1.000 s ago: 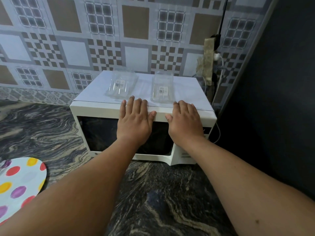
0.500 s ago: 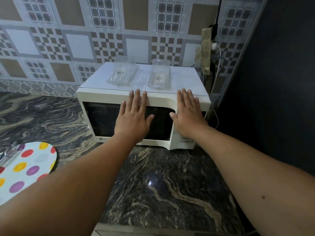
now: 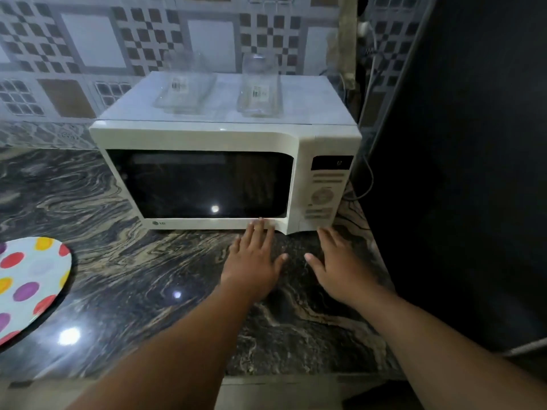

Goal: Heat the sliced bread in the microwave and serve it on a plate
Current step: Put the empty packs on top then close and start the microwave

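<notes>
Fingers of my left hand [image 3: 254,258] and right hand [image 3: 340,266] straight, spread, holding nothing, low by the microwave [image 3: 225,176] door edge. Door closed; probably about to open it. Plate [image 3: 31,284] waits on worktop [image 3: 142,279].

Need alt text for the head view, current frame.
Two open hands, left hand and right hand, reach over a dark marbled counter toward a closed white microwave. A polka-dot plate sits at left.
</notes>
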